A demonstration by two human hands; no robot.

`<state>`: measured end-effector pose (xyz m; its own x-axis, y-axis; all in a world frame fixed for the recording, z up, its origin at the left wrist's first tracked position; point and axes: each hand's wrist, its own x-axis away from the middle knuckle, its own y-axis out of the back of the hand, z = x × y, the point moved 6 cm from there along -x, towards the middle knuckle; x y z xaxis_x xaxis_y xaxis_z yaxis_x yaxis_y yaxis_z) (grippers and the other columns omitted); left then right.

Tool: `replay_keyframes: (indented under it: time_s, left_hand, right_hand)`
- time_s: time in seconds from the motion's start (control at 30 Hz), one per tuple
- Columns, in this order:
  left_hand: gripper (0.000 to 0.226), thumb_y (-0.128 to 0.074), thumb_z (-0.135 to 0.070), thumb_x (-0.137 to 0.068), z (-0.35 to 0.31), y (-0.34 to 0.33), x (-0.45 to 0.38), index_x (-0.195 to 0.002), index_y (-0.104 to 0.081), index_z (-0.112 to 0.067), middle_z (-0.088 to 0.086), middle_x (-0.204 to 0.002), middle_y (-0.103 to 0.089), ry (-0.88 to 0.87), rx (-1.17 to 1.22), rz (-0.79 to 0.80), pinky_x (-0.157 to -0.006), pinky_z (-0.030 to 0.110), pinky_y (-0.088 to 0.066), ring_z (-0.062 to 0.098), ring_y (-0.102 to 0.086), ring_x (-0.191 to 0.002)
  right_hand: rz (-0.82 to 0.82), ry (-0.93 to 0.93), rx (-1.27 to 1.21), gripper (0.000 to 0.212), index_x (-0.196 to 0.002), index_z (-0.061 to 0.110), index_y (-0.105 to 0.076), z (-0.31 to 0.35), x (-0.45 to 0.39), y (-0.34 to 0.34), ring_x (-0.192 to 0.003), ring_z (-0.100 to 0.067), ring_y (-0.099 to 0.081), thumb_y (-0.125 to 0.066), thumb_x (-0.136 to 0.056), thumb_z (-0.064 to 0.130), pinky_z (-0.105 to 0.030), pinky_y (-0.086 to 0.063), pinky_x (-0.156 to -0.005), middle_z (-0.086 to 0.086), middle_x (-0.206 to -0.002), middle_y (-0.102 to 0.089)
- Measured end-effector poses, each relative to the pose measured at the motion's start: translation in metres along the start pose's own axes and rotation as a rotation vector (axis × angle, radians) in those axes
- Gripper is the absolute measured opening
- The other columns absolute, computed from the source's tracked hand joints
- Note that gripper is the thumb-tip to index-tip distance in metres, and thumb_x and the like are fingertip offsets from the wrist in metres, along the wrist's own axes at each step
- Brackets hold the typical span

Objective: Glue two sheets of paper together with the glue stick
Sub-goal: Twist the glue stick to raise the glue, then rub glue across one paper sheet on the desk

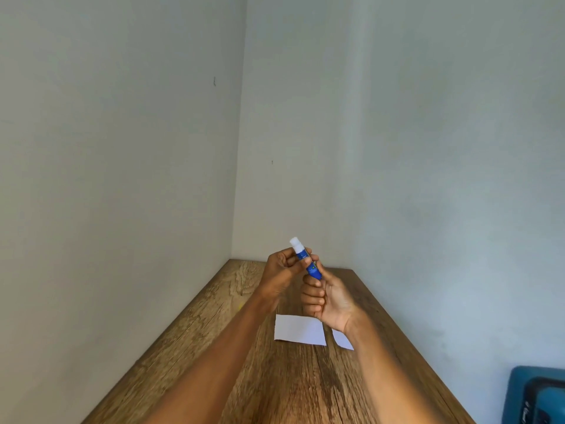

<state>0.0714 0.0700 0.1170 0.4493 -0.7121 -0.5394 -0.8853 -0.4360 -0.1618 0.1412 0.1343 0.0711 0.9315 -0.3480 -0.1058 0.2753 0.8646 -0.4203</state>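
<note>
The table [189,341] looks like wood or a wood-look laminate, brown with a strong grain pattern and a low sheen. The 2 sheets of paper [299,330] on it are plain white and matt. The glue stick [307,260] has a glossy blue plastic body and a white, duller-looking tip. The walls [122,148] are smooth, matt, pale grey paint.

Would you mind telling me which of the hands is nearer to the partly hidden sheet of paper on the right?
Right. The right hand hangs directly above the right sheet, its wrist covering part of it. The left hand is farther off, up and to the left.
</note>
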Motion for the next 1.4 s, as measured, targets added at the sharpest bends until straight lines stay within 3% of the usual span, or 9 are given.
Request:
replay_keyframes:
  time_s: [0.1,0.23,0.37,0.63,0.73,0.83,1.0,1.2,1.4]
  left_hand:
    - [0.012,-0.064,-0.002,-0.083,0.003,0.002,-0.002,-0.092,-0.067,-0.010,0.000,-0.086,-0.074,-0.002,0.038,-0.023,-0.088,0.028,-0.053,0.014,-0.069,-0.086]
    - [0.014,-0.066,-0.005,-0.082,0.007,0.007,0.000,-0.093,-0.069,-0.012,-0.002,-0.090,-0.075,0.000,0.024,-0.050,-0.080,0.021,-0.056,0.011,-0.070,-0.087]
    - [0.031,-0.064,-0.004,-0.084,0.015,0.009,0.006,-0.114,-0.062,-0.001,0.006,-0.102,-0.070,0.038,-0.067,-0.044,-0.084,0.021,-0.052,0.010,-0.066,-0.092]
    - [0.041,-0.045,-0.014,-0.095,0.090,0.025,0.033,-0.136,-0.045,-0.010,0.009,-0.151,-0.032,0.262,-1.181,0.541,-0.114,0.035,-0.023,0.024,-0.029,-0.139]
    - [0.050,-0.036,-0.036,-0.098,0.107,0.025,0.036,-0.144,-0.029,-0.021,0.004,-0.158,-0.016,0.375,-1.368,0.642,-0.118,0.044,-0.007,0.022,-0.015,-0.145]
    - [0.053,-0.029,-0.043,-0.098,0.107,0.024,0.034,-0.145,-0.027,-0.020,0.005,-0.156,-0.021,0.341,-1.496,0.668,-0.116,0.042,-0.016,0.024,-0.022,-0.142]
    - [0.035,-0.037,-0.023,-0.099,0.082,0.029,0.031,-0.116,-0.058,-0.002,0.014,-0.115,-0.056,0.298,-1.345,0.635,-0.088,0.036,-0.038,0.028,-0.050,-0.107]
    - [0.029,-0.044,-0.003,-0.093,0.058,0.062,0.037,-0.116,-0.061,0.001,0.013,-0.110,-0.057,0.182,-1.153,0.462,-0.084,0.026,-0.038,0.024,-0.051,-0.103]
    - [0.019,-0.057,-0.014,-0.088,0.064,0.089,0.052,-0.103,-0.069,-0.011,0.001,-0.101,-0.060,0.139,-1.158,0.413,-0.068,0.012,-0.038,0.007,-0.052,-0.086]
  right_hand:
    - [-0.078,0.020,0.013,0.050,-0.060,0.019,-0.045,-0.002,-0.005,0.001,-0.037,-0.006,-0.031,-0.044,-0.085,0.062,-0.018,-0.028,-0.036,0.006,-0.047,-0.035]
    - [-0.072,0.125,-0.137,0.031,-0.111,0.017,-0.057,-0.003,-0.008,0.000,-0.043,-0.004,-0.041,-0.045,-0.093,0.040,-0.017,-0.041,-0.043,0.004,-0.058,-0.047]
    - [-0.124,0.221,-0.205,0.020,-0.106,0.009,-0.055,0.002,-0.005,0.009,-0.047,-0.005,-0.051,-0.048,-0.093,0.023,-0.018,-0.049,-0.048,0.001,-0.060,-0.052]
    - [-0.413,0.417,-0.274,0.008,-0.092,0.011,-0.055,0.016,0.009,0.058,-0.049,-0.008,-0.064,-0.049,-0.094,0.017,-0.019,-0.055,-0.051,-0.004,-0.068,-0.059]
    - [-0.442,0.412,-0.212,0.008,-0.091,0.013,-0.057,0.012,0.009,0.066,-0.051,-0.006,-0.063,-0.051,-0.093,0.017,-0.018,-0.056,-0.053,-0.005,-0.075,-0.055]
    - [-0.452,0.385,-0.146,0.009,-0.092,0.012,-0.056,0.010,0.007,0.070,-0.058,-0.010,-0.061,-0.051,-0.093,0.019,-0.019,-0.056,-0.053,-0.005,-0.075,-0.054]
    - [-0.434,0.367,-0.118,0.010,-0.089,0.012,-0.054,0.007,0.004,0.059,-0.055,-0.010,-0.059,-0.049,-0.094,0.020,-0.020,-0.056,-0.053,-0.005,-0.073,-0.053]
    - [-0.406,0.378,-0.121,0.007,-0.088,0.012,-0.056,0.000,-0.005,0.045,-0.050,-0.004,-0.062,-0.054,-0.092,0.017,-0.019,-0.056,-0.053,-0.004,-0.072,-0.053]
    - [-0.378,0.408,0.060,0.002,-0.086,0.016,-0.065,-0.003,-0.010,0.040,-0.061,-0.003,-0.061,-0.063,-0.085,0.015,-0.014,-0.054,-0.059,0.000,-0.076,-0.062]
